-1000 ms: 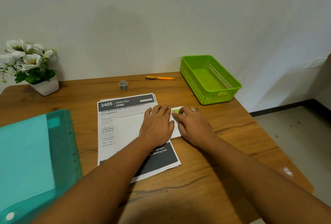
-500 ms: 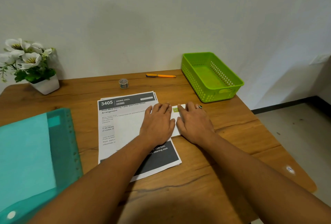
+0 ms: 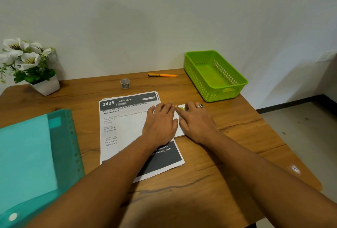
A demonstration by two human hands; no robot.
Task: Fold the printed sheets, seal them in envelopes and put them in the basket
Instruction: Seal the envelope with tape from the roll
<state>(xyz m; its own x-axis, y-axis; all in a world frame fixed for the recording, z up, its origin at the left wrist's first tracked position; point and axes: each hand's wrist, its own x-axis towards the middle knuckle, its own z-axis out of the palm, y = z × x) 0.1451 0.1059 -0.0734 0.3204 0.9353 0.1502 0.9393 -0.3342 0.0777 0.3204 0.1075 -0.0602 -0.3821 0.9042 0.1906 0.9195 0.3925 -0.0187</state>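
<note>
Both hands lie flat with fingers spread, so neither grip holds anything; they only press. Left hand (image 3: 160,122) and right hand (image 3: 197,123) sit side by side on a white envelope (image 3: 131,129), which lies on the printed sheets (image 3: 127,103) in the middle of the desk (image 3: 228,154). Its long side runs left to right. A green basket (image 3: 215,78) waits far off to the right, so the right hand is nearer to it. I think they are pressing the envelope shut.
</note>
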